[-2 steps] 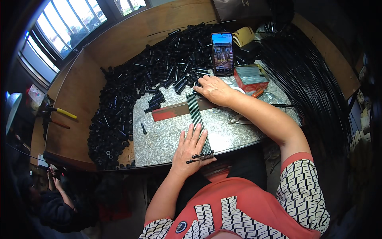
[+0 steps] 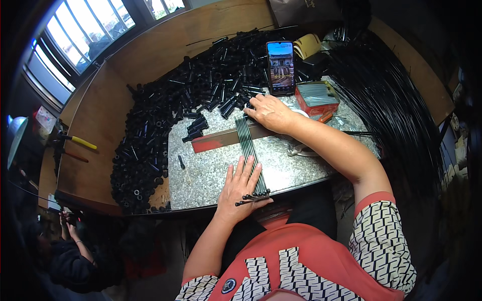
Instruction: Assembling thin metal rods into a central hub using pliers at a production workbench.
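Observation:
A row of thin dark rods point(image 2: 245, 138) lies side by side across a flat red-and-brown bar point(image 2: 216, 140) on the speckled stone slab point(image 2: 201, 173). My left hand point(image 2: 240, 190) rests flat over the rods' near part, fingers stretched out. Small black knobbed ends point(image 2: 255, 198) of the rods gather by its thumb. At the rods' far ends is my right hand point(image 2: 271, 113), its fingers bent together beside the black parts. Whatever it pinches is hidden. A single small black piece point(image 2: 181, 161) lies left of the rods.
Black tubular parts point(image 2: 165, 108) heap behind and left of the slab. A phone point(image 2: 280, 67) stands upright at the back, near a red box point(image 2: 317, 99) of thin pale sticks. Long black rods point(image 2: 386, 85) fill the right side. Wooden boards point(image 2: 90, 145) wall the bench; a person point(image 2: 75, 256) sits lower left.

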